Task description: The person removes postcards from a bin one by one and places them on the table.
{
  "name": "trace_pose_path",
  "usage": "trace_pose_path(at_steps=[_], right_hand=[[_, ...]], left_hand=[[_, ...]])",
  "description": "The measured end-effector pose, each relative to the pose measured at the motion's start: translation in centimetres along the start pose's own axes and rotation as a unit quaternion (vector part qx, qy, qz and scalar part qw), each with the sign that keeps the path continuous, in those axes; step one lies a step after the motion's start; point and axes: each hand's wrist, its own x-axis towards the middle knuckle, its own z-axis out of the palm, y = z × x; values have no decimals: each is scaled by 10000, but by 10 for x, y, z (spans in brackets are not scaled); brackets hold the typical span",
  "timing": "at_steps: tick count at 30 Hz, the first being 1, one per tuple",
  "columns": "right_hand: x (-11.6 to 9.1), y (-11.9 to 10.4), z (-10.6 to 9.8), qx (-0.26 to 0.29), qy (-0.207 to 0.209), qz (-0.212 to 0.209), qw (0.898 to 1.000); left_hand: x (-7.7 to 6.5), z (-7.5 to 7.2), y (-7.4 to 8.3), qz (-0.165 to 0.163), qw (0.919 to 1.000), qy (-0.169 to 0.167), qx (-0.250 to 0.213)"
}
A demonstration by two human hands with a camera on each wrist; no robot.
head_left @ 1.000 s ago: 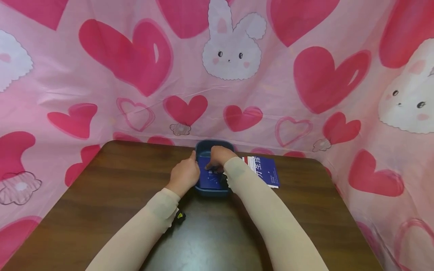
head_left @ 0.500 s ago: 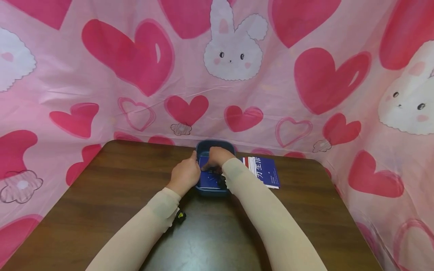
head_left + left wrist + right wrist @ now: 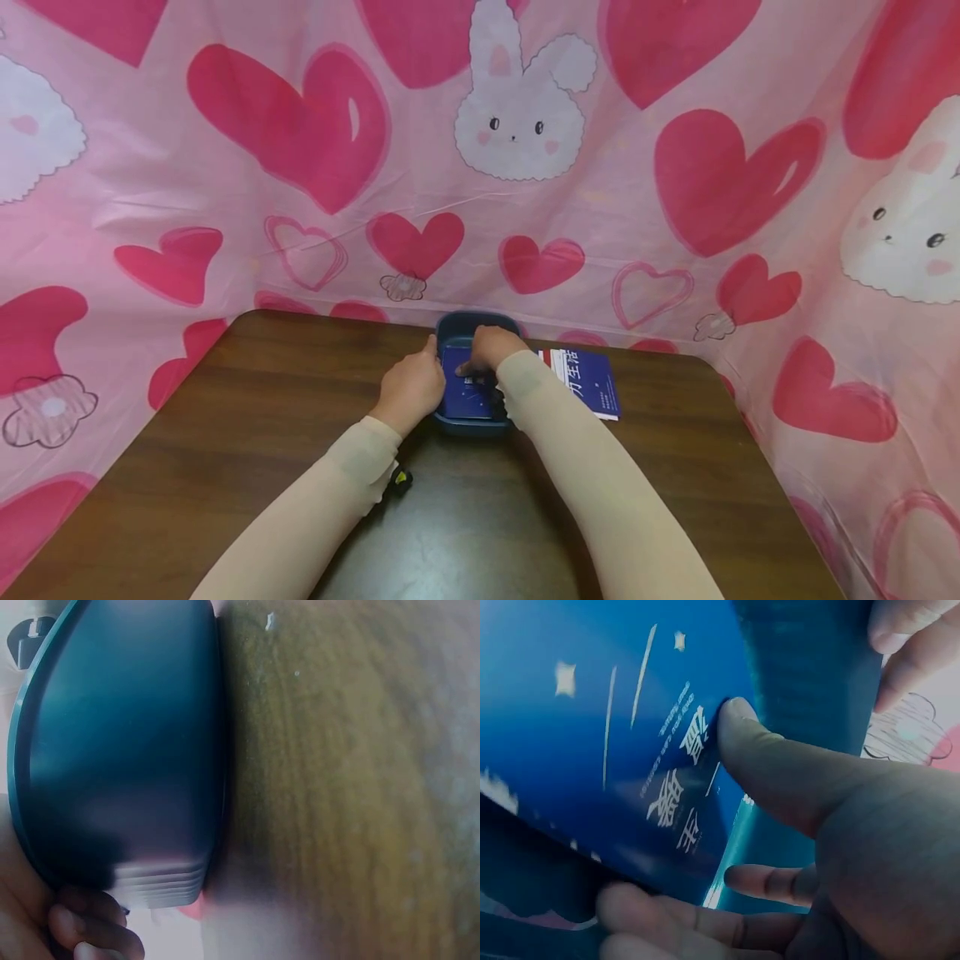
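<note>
Nearest to us are the two pale sleeves (image 3: 600, 475) of the person, which stretch forward above the brown wood-grain desk (image 3: 442, 542). Under the left cuff we notice a small black device (image 3: 401, 481) with a yellow mark. The left hand (image 3: 411, 383) is at the left side of a dark teal bin (image 3: 474, 428); in the left wrist view we see its fingers (image 3: 94, 934) curled at the rim, holding the bin. The right hand (image 3: 498, 346) reaches into the bin, where the blue booklet (image 3: 467, 396) is, with white characters on its cover. Its fingers are narrow and hold this booklet: the thumb presses upon the cover, while other fingers lie along the edge. Whether the booklet touches the bottom, we cannot tell. Just beside the bin, on its right, we find overlapping printed booklets (image 3: 596, 379), partly hidden by the right sleeve. Farthest, behind the desk, hangs a pink curtain (image 3: 450, 196) with red hearts and white rabbit heads.
</note>
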Motion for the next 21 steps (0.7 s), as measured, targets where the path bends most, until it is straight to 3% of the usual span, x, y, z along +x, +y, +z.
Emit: trace_pose_path(at_steps=[9, 10, 16, 17, 21], right_hand=[[-44, 1, -28, 692, 641, -521, 9942], [-35, 8, -27, 849, 734, -647, 9916], [-34, 25, -40, 1793, 659, -739, 9788], [-43, 24, -46, 1893, 628, -626, 9779], [-48, 43, -52, 2554, 802, -615, 9615]], left_hand=[[2, 0, 1, -53, 10000, 4, 14], [2, 0, 1, -54, 10000, 7, 18], [2, 1, 1, -62, 10000, 64, 41], [2, 1, 1, -60, 9999, 75, 52], [1, 3, 0, -26, 9998, 157, 93]])
